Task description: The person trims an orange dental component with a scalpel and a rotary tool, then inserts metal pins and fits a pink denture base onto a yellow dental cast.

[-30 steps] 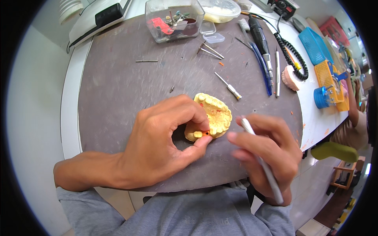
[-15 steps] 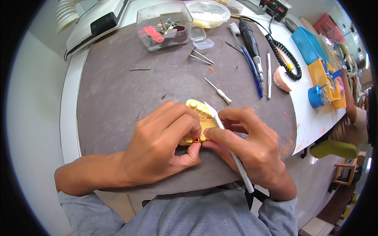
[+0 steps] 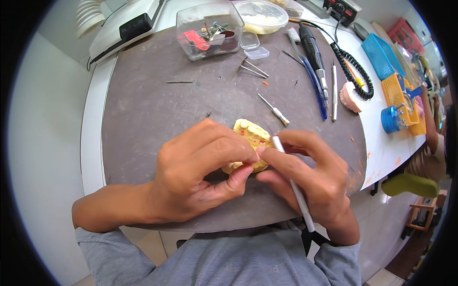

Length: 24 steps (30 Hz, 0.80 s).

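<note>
Yellow under both hands: working over a toothed dental model [image 3: 253, 133], handling it just below the centre of the view, toward the near edge of the worktop [image 3: 148, 109]. Reaching in from eight o'clock with the left hand [image 3: 191, 167], pinching at the model's near rim, bringing thumb and forefinger almost together, being unable to tell the exact bit between them. Touching the model's right side with the right hand [image 3: 317, 174] from four o'clock, bending the fingers part-way around a silver handle [image 3: 300, 205], slanting it down toward five o'clock. Seeing, outward from the model, a slim tool [image 3: 274, 110] nearby between one and two o'clock, two metal pins [image 3: 253, 72] at twelve, a clear box [image 3: 212, 53] at eleven; spotting a black handpiece [image 3: 310, 45] at one, a pink-and-white cast [image 3: 350, 98] at two.
</note>
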Tool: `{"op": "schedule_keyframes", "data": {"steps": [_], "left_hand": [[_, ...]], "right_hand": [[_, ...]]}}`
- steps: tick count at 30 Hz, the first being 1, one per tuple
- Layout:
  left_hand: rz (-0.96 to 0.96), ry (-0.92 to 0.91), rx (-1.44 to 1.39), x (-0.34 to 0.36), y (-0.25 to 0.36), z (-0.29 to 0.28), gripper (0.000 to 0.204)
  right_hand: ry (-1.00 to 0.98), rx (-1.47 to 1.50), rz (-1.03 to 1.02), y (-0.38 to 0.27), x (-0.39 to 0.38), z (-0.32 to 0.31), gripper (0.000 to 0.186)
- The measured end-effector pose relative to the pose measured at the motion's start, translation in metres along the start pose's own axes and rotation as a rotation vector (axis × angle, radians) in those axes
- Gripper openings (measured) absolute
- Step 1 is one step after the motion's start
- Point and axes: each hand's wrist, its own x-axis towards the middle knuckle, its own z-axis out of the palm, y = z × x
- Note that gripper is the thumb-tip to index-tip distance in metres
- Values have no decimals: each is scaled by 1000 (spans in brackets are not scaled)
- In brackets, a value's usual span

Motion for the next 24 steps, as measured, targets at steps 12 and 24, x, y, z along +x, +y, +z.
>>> {"op": "schedule_keyframes", "data": {"steps": [12, 24], "left_hand": [[-648, 153, -756, -25, 53, -2, 16], [-720, 291, -746, -46, 58, 22, 22]], "right_hand": [[111, 610, 28, -24, -33, -8, 36], [207, 674, 58, -25, -34, 7, 25]]}}
